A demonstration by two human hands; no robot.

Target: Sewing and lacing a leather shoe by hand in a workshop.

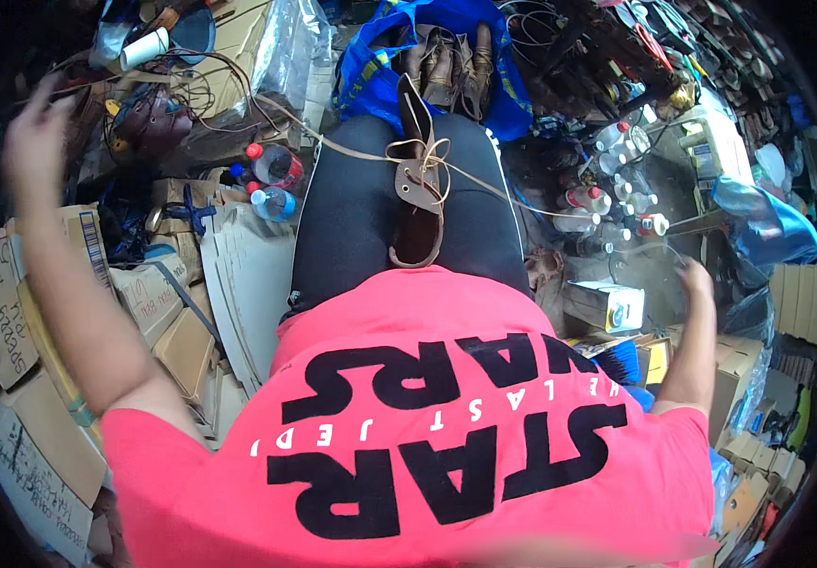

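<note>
We've got a brown smooth-leather shoe piece with a curved strap (409,189) midway between our hands, over the lap. Thin tan lace (352,150) knots through it, runs out both sides. Our right hand (694,276) pinches one end; left hand (35,142) blurred, grip can't be told. Clear plastic bottles (590,200) inboard of right.

Brown leather piece (422,197), tan lace (344,149), black trousers (347,218), pink shirt (371,303) with black-and-white lettering (380,492)
</note>
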